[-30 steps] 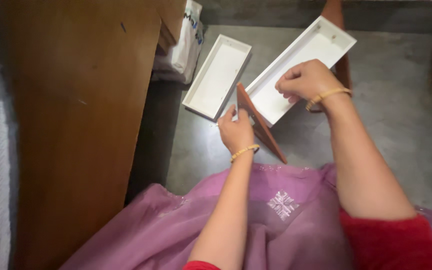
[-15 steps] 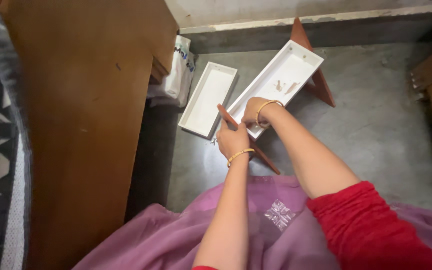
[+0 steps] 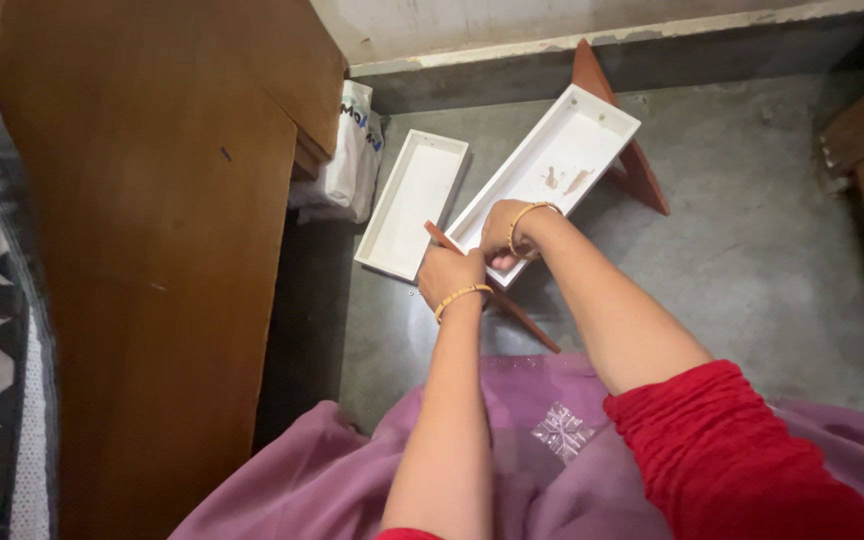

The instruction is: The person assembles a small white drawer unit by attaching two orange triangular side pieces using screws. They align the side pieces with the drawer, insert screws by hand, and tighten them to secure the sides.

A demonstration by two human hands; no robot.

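A long white tray [image 3: 552, 165] with a low rim is seen lying on the grey floor [image 3: 752, 260], propped slantwise across a reddish-brown wooden board [image 3: 632, 160] whose far end shows beyond the tray and whose near end runs out toward the lap. The tray is judged light, stiff and smooth-faced, likely somewhat slippery, so it would best be taken by its raised rim near the corners; the thin board is judged rigid and best gripped along its edge. The left hand [image 3: 450, 276] is curled closed around the near part of the board, just beside the tray's near corner. The right hand [image 3: 504, 232] is folded over the tray's near end, fingers bent together on or inside the rim; whether something small is pinched there cannot be told. A shorter white tray [image 3: 412, 205] lies to the left, close beside the long one, with a white bag [image 3: 352, 150] farther left against a brown wooden cabinet [image 3: 152, 250]. Two small brownish bits [image 3: 564, 180] rest inside the long tray.
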